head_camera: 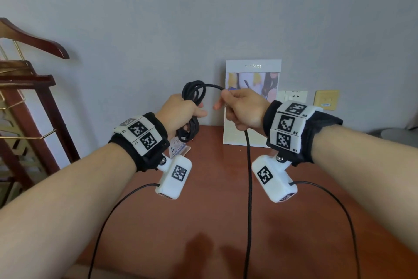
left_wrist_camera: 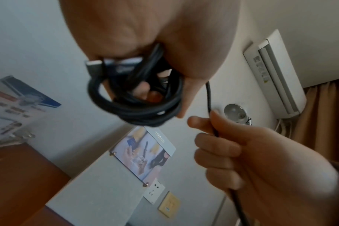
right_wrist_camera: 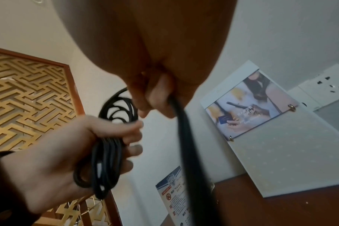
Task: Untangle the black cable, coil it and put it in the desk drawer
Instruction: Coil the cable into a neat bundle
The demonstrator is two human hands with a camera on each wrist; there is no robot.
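While the left hand [head_camera: 181, 110] is clutching the coil [head_camera: 192, 97], the right hand [head_camera: 243, 109] is pinching the loose cable [head_camera: 248, 165]; feeding even loops beside that fist seems best.

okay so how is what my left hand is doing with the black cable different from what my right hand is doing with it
The left hand grips a bundle of several wound loops of the black cable; the right hand grips one single strand. The left hand's loops stick out above and below its fist; from the right hand the strand hangs straight down past the desk edge. Both hands are raised above the desk, fingers curled round the same cable.
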